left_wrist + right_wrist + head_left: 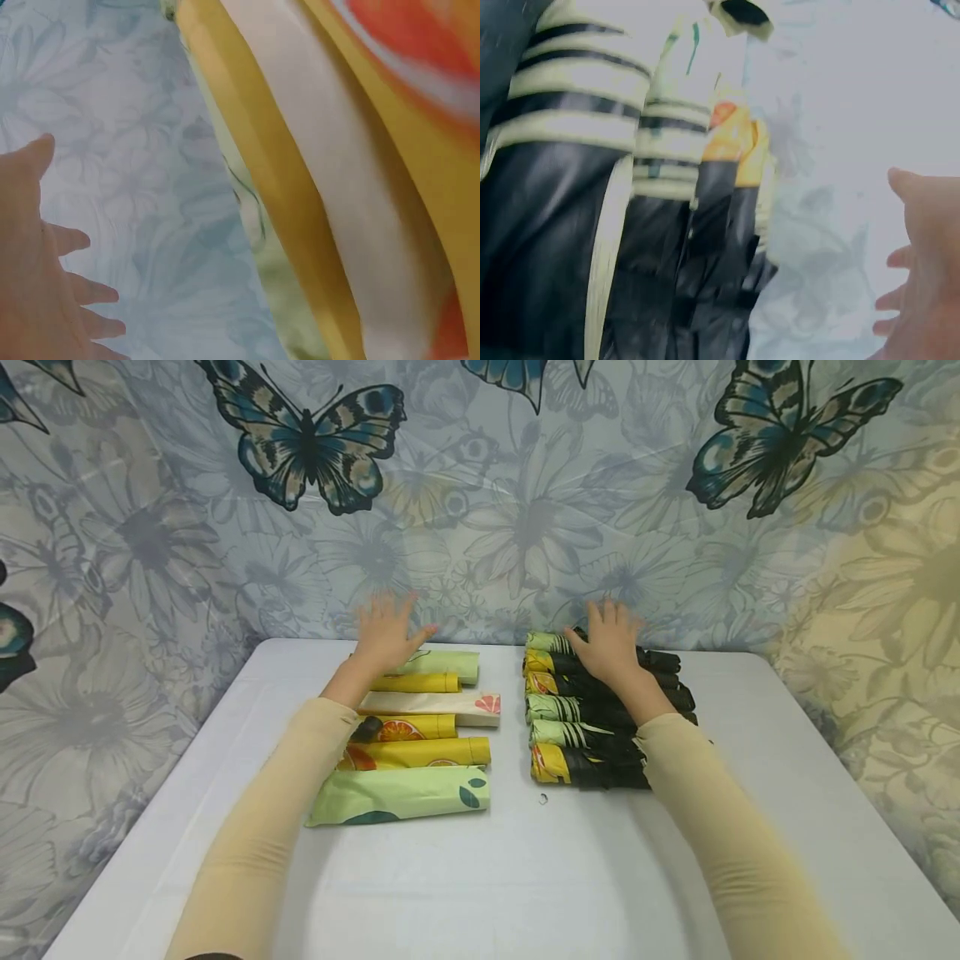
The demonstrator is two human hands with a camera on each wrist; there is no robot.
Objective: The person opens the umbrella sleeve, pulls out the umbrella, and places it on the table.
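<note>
My left hand point(384, 639), fingers spread, is over the far end of a row of flat fabric umbrella sleeves. Nearest it is a pale green sleeve point(450, 666); then come a yellow sleeve point(427, 682), a cream sleeve point(427, 702), more yellow ones and a large light green sleeve point(412, 795) closest to me. My right hand point(611, 643) is spread likewise above the far end of a row of folded umbrellas point(592, 733), black with green or yellow patterned ends. Neither hand holds anything. In both wrist views the hands point(30, 255) point(934, 262) appear apart from the rows.
Both rows lie on a white table point(480, 885), with a gap between them. A tiny ring-like object point(543, 799) lies near the right row's front. Behind the table hangs a butterfly-and-flower patterned cloth point(525, 527).
</note>
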